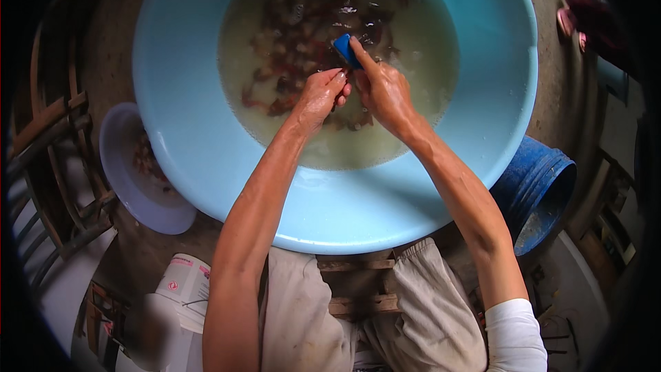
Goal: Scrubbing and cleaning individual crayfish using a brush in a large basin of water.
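Note:
A large light-blue plastic tub (361, 222) is before me, with cloudy greenish water (335, 152) in it. Under the water lies a heap of brown and reddish pieces (294, 57), too blurred to name more exactly. My right hand (387, 90) grips a blue tool (342, 45), its index finger stretched along it; the tool's working end is hidden. Just to the left, my left hand (324, 94) pinches a small dark piece, mostly covered by the fingers. Both hands are close together above the heap.
At the left, a pale purple basin (175, 219) holds similar pieces. A blue plastic barrel (534, 191) lies on its side against the tub's right. White buckets (181, 284) stand at lower left. Wooden chair frames (46, 129) line the left. Another person's pink shoes (566, 21) show at upper right.

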The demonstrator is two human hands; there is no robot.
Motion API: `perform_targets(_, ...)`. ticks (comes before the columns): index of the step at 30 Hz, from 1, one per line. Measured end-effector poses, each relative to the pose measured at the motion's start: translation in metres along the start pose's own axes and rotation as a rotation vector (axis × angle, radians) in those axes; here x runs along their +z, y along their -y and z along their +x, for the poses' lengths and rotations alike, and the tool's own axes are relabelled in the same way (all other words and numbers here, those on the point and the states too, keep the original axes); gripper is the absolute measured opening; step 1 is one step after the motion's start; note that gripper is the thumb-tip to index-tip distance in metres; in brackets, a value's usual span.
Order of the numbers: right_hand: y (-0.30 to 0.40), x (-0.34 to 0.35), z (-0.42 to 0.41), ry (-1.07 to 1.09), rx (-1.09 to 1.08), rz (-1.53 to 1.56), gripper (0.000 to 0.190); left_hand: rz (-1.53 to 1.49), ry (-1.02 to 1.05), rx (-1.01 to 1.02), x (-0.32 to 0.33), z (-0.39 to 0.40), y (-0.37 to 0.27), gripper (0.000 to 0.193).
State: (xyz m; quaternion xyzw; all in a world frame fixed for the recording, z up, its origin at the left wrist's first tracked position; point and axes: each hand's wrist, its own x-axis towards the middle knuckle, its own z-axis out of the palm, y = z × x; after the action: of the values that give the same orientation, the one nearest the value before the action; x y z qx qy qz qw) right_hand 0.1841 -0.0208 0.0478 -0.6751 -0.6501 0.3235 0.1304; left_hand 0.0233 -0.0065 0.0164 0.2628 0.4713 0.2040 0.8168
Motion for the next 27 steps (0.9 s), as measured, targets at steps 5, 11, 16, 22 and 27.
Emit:
perform_targets(5,-0.008,0.001,-0.019,-0.027,-0.151,0.063,0.074,-0.006,0.043,0.029,0.006,0.000,-0.001,0.018)
perform_targets(11,-0.003,0.009,-0.026,-0.073,-0.191,0.158,0.064,-0.107,-0.041,0.037,-0.008,0.000,-0.004,0.019)
perform_targets(16,-0.003,-0.005,-0.014,0.073,-0.011,0.161,0.064,-0.082,-0.021,0.029,-0.004,0.001,-0.006,0.018)
perform_targets(22,-0.009,-0.007,-0.004,-0.171,-0.075,0.196,0.062,-0.212,0.032,0.061,-0.006,-0.002,-0.006,0.020)
perform_targets(27,-0.042,-0.022,-0.004,-0.354,0.126,0.144,0.049,-0.294,-0.002,0.045,-0.002,-0.003,-0.016,0.026)
